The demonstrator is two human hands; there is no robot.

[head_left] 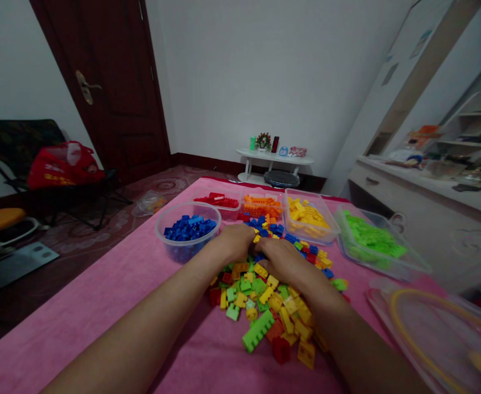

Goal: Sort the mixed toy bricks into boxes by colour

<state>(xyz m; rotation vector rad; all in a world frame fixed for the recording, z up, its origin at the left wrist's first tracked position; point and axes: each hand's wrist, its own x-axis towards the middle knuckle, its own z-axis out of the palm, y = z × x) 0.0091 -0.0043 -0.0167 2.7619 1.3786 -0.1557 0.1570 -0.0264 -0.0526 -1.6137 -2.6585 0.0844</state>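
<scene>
A mixed pile of toy building bricks [265,287] in green, yellow, red, orange and blue lies on the pink cloth. My left hand [237,242] reaches into the pile's far part, and its fingers are hidden behind the back of the hand. Close beside it, my right hand [281,258] is among the bricks with its fingers bent inward; what they hold, if anything, is hidden. Several blue bricks [260,223] lie just beyond both hands. A round clear tub of blue bricks [189,229] stands left of my left hand.
Clear boxes hold red bricks [218,200], orange bricks [262,205], yellow bricks [306,214] and green bricks [374,236] along the far and right side. Clear lids [429,328] lie at the table's right. A white cabinet [429,213] stands beyond.
</scene>
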